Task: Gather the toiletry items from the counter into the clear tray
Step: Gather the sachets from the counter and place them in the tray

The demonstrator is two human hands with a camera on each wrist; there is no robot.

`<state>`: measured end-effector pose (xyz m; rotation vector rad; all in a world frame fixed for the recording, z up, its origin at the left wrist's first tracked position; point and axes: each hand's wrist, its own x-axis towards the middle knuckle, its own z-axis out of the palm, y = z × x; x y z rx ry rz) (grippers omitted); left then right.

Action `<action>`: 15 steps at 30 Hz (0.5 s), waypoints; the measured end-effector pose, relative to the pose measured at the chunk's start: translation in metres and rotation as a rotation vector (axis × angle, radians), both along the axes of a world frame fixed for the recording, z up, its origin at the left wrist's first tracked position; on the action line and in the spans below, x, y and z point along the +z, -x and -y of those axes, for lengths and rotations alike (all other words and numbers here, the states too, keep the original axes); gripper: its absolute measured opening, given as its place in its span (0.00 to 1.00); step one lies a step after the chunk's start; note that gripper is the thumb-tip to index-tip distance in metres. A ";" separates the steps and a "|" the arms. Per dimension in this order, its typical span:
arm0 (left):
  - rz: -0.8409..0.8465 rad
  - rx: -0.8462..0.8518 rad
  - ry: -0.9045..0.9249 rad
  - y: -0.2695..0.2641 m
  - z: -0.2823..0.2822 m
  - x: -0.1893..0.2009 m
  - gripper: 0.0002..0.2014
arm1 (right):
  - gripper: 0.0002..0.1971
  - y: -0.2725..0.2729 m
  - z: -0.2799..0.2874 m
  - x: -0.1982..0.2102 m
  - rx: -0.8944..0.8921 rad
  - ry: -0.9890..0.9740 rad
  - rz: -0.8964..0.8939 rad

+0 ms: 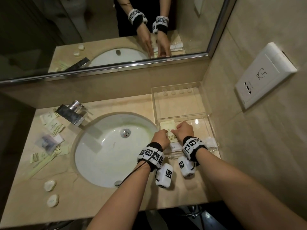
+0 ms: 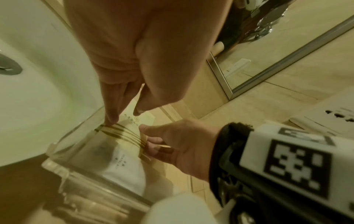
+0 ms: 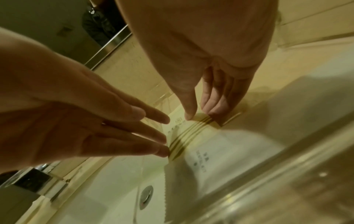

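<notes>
- A person stands at a bathroom desk with a round sink (image 1: 106,146) set in it; a clear tray (image 1: 206,103) sits on the desk to the right of the sink, near the wall.
- Both hands reach down into the near compartment of the tray, one at each side of a cream packet (image 1: 170,132) with dark stripes that lies flat on the tray floor.
- The left hand (image 1: 160,138) is open: its straight fingertips (image 3: 162,149) touch the packet's striped edge on the sink side.
- The right hand (image 1: 184,130) is also open, with straight fingers (image 2: 112,112) pointing down and pressing on the striped band from the wall side.
- The packet's long axis seems to run from the person toward the mirror, printed end away and striped band nearer; it lies directly under and between the two hands, about equally near each.
- A white packet (image 2: 124,165) lies beside it in the same compartment, toward the person.
- Most of what is left to gather lies well apart, across the sink on the left of the desk: a scatter of cream packets (image 1: 53,127), a clear bag (image 1: 47,142) and two small round soaps (image 1: 50,191).
- Judging from this, the left hand is nearer those, and they lie at mixed angles.
</notes>
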<state>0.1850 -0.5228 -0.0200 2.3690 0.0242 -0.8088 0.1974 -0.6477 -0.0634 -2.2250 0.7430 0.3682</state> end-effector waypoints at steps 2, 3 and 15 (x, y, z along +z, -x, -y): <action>0.017 0.002 -0.011 0.001 0.001 0.000 0.20 | 0.13 -0.001 -0.001 0.000 0.000 -0.031 0.003; 0.029 0.004 -0.015 0.001 0.001 0.000 0.20 | 0.11 -0.001 -0.001 0.000 -0.002 -0.041 0.011; 0.110 0.166 0.212 -0.001 -0.039 0.019 0.11 | 0.07 -0.002 0.004 0.041 -0.041 -0.117 0.104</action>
